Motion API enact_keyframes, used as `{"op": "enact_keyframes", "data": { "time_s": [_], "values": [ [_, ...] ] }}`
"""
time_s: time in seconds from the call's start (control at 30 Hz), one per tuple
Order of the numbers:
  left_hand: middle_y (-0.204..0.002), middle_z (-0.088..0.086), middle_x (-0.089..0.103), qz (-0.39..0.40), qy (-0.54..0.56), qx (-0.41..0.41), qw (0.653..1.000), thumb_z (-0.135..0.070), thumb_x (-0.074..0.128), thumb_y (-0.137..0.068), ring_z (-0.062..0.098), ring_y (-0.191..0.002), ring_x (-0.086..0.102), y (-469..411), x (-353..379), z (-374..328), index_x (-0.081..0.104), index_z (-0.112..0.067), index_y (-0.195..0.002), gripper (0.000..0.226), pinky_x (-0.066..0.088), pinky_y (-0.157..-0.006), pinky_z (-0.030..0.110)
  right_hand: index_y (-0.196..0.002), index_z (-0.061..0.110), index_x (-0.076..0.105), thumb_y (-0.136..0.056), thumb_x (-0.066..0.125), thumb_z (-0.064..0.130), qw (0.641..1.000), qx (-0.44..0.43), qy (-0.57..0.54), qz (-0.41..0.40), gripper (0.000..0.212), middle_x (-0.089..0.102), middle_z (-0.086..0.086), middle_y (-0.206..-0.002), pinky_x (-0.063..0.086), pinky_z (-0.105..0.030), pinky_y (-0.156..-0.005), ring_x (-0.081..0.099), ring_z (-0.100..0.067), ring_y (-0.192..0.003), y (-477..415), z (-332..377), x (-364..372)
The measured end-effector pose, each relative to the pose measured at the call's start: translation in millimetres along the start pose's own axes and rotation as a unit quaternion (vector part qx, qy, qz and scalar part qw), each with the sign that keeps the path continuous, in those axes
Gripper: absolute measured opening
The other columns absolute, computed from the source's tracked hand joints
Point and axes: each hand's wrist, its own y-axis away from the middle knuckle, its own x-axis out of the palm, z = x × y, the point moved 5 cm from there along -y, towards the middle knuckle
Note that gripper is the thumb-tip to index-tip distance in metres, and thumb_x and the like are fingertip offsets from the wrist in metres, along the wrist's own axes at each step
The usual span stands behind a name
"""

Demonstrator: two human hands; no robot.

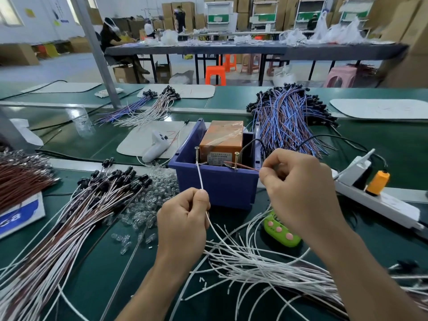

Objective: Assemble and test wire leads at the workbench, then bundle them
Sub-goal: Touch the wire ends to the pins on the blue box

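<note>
I count two screws [196, 154], one blue bin [217, 188], one orange box [222, 137], one white controller [156, 144], one green remote [281, 232], one power strip [379, 202], and, in hand, one white wire [199, 177] and one brown wire [249, 167].

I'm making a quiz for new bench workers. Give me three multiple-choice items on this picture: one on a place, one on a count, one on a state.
1. Where does the orange box sit?
A) in the blue bin
B) beside it
C) beneath it

2. How many screws stand on the bin's front rim?
A) none
B) two
C) four

3. What is the left hand doing?
A) lying flat
B) curled, empty
C) pinching a white wire

Answers:
1 A, the bin's walls stand round the box.
2 B, one screw stands toward each end of the rim.
3 C, thumb and finger close on the wire that runs up to the left screw.
</note>
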Motion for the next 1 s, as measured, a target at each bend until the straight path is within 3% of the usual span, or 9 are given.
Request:
{"op": "enact_keyframes", "data": {
  "time_s": [0.13,0.4,0.8,1.0],
  "values": [
    [-0.045,-0.004,0.052,0.002,-0.008,0.002,1.0,-0.038,0.051,-0.095,0.004,-0.043,0.043,1.0,1.5,-2.7,0.058,-0.019,-0.062,0.039,0.036,-0.046,0.015,-0.071,0.027,0.063,-0.089,0.066,0.024,1.0,0.002,0.003,-0.001,0.018,0.063,0.008,-0.055,0.049,-0.034,-0.058,0.058,-0.014,-0.055,0.0,-2.2,0.9],
    [-0.045,-0.006,0.051,0.006,-0.01,-0.002,1.0,-0.028,0.054,-0.102,0.003,-0.042,0.041,0.8,1.0,0.4,0.058,-0.021,-0.06,0.042,0.035,-0.045,0.015,-0.072,0.028,0.062,-0.089,0.065,0.026,1.0,0.008,0.012,-0.012,0.017,0.061,0.01,-0.056,0.045,-0.03,-0.055,0.054,-0.011,-0.052,-1.1,-7.2,3.5],
    [-0.046,-0.006,0.054,-0.036,-0.011,-0.022,0.999,-0.041,0.05,-0.096,0.004,-0.042,0.042,1.5,-3.8,2.0,0.06,-0.02,-0.062,0.04,0.036,-0.046,0.017,-0.072,0.029,0.062,-0.091,0.065,0.028,1.0,0.006,0.01,-0.007,0.019,0.061,0.012,-0.056,0.042,-0.027,-0.052,0.053,-0.01,-0.048,-1.2,-8.3,3.6],
    [-0.048,0.0,0.057,-0.044,-0.015,-0.024,0.999,-0.031,0.053,-0.098,0.005,-0.043,0.044,1.1,-5.1,2.0,0.061,-0.019,-0.062,0.039,0.036,-0.046,0.016,-0.074,0.028,0.063,-0.09,0.065,0.028,1.0,0.012,0.016,-0.009,0.016,0.062,0.009,-0.055,0.048,-0.031,-0.057,0.056,-0.013,-0.053,-1.3,-6.4,2.6]
  ]
}}
